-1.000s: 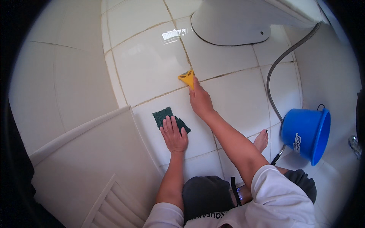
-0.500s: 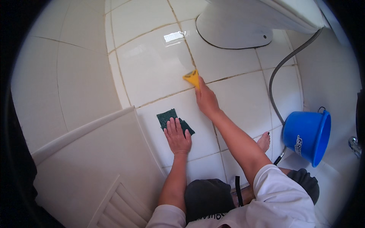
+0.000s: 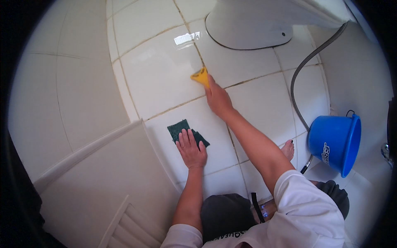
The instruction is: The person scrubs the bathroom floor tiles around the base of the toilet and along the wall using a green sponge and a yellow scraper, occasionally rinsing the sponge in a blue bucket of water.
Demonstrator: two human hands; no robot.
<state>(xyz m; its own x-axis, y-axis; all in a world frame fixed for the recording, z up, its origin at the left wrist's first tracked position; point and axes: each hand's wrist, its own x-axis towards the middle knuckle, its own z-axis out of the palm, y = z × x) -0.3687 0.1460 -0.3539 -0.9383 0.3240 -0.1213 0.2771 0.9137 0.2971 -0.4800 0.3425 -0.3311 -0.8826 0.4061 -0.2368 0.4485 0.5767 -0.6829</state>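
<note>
The scraper [image 3: 200,77] is at about 12 o'clock, its head over a dark joint [image 3: 199,51] in the floor [image 3: 159,76], so you seem to be partway through scraping that joint, and the next stroke likely calls for a steady wrist and the edge laid on the grime. Your right hand [image 3: 219,98] has its grip closed round the handle; your left hand [image 3: 191,151], toward 7 o'clock from there, lies flat on the green pad [image 3: 177,129], gripping nothing, with the bucket [image 3: 328,135] well apart at 4 o'clock.
</note>
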